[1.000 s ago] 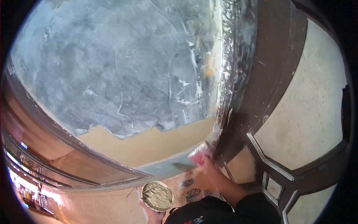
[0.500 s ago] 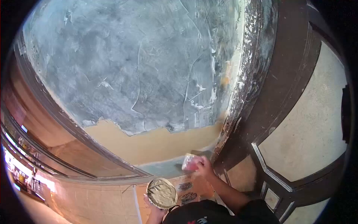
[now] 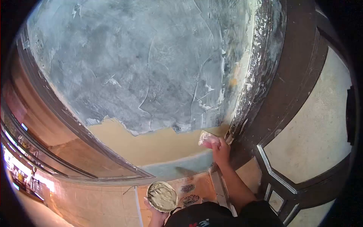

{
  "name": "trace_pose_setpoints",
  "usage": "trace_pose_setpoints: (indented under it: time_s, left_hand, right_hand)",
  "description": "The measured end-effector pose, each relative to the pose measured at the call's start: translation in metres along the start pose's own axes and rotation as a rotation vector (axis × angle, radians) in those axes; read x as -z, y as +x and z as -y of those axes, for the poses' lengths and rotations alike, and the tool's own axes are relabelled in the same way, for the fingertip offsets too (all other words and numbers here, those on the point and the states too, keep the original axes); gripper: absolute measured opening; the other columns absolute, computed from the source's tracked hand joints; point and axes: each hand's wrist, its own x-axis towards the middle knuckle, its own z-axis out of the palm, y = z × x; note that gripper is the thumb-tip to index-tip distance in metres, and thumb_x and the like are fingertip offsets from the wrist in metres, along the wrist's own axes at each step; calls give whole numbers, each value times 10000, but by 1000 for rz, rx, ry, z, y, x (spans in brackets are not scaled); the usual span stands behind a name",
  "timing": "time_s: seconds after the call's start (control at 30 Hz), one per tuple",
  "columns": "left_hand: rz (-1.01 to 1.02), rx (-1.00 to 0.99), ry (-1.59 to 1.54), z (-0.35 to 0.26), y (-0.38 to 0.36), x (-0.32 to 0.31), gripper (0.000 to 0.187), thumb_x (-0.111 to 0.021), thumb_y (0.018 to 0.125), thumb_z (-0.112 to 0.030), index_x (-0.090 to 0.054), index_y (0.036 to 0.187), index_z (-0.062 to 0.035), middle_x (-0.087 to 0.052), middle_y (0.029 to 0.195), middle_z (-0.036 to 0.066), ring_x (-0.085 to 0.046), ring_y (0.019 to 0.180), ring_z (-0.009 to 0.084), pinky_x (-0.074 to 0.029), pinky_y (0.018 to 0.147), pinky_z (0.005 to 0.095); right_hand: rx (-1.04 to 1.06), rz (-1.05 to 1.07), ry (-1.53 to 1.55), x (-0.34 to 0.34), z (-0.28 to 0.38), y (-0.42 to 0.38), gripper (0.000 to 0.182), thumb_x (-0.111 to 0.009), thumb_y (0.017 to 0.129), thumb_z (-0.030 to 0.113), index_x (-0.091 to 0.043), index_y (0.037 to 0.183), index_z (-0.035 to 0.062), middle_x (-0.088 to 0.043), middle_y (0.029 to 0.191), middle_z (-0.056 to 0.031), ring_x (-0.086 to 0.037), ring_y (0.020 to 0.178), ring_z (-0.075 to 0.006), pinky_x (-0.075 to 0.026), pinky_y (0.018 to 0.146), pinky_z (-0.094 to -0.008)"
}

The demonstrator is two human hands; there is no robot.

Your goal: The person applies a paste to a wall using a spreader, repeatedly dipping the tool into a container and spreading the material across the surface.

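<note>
One round tub [image 3: 162, 196] of creamy grey putty [image 3: 162, 195] sits gripped in the left hand [image 3: 155, 211], while the right hand [image 3: 220, 148] clasps a pink, putty-smeared scraper [image 3: 208, 139] against or just before the beige lower strip of the wall [image 3: 151, 145].

Right arm [image 3: 240, 188] reaching forward, slightly bent, dark sleeve at the upper arm; right hand [image 3: 220, 149] closed in a pinch grip. My left hand [image 3: 157, 212] low, near my torso, fingers curled, cupping from the side.
</note>
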Motion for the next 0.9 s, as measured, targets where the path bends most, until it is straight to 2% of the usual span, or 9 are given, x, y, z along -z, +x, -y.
trace_pose_setpoints:
  time_s: [0.2,0.23,0.3,0.37,0.47,0.53,0.6,0.67,0.9]
  left_hand:
    - [14,68,44,7,14,10,791,-280,765,-731,-416,1290,-155,-467,1274,80,-455,1153,303,-366,970,475]
    - [27,37,87,8,13,2,802,-290,753,-740,-416,1291,-158,-468,1275,79,-459,1149,299,-369,968,473]
    - [74,7,109,9,16,4,803,-295,751,-741,-416,1291,-158,-467,1276,78,-458,1150,297,-369,968,472]
    - [95,-12,100,4,12,-5,812,-318,740,-746,-414,1288,-155,-468,1273,81,-458,1152,291,-379,962,465]
    - [29,18,79,2,6,7,813,-328,739,-745,-413,1288,-152,-470,1270,86,-459,1152,289,-383,957,465]
    - [14,22,74,1,4,10,814,-315,744,-747,-412,1290,-150,-466,1275,89,-461,1149,290,-384,956,463]
    - [9,40,51,2,8,20,810,-297,754,-743,-413,1290,-146,-467,1275,89,-464,1147,293,-384,954,464]
    - [-3,48,38,3,7,19,809,-297,755,-740,-415,1288,-144,-469,1274,88,-466,1145,296,-385,952,465]
    - [-45,8,73,5,3,12,790,-288,765,-727,-424,1281,-144,-478,1268,83,-464,1142,307,-376,957,480]
  right_hand:
    - [258,210,-108,-44,25,-6,92,-594,813,78,-594,895,37,-632,753,-147,-618,644,-281,-487,600,-335]
    - [164,227,118,-53,13,1,114,-599,805,70,-587,908,25,-633,741,-142,-616,634,-287,-485,617,-368]
    - [258,46,15,-24,4,10,118,-575,813,68,-581,917,12,-640,793,-158,-626,682,-274,-483,628,-370]
    - [57,-50,-158,12,-4,12,135,-573,831,100,-568,926,5,-629,830,-173,-620,716,-276,-481,613,-350]
    - [19,-139,-258,20,-93,-1,212,-572,855,192,-556,995,33,-611,813,-131,-610,714,-208,-489,614,-322]
    - [-367,-81,253,10,-113,-27,284,-572,858,247,-513,1075,75,-584,869,-78,-585,708,-182,-507,609,-308]
    - [-655,171,487,-11,-110,-61,304,-569,865,256,-474,1116,112,-534,879,-27,-558,720,-154,-528,618,-318]
    - [-933,139,665,-50,-115,-95,288,-561,874,228,-464,1122,118,-520,923,-30,-550,786,-144,-532,649,-342]
    - [-755,225,1008,-111,22,-60,365,-606,854,163,-426,1160,79,-493,1077,-48,-517,936,-147,-531,734,-336]
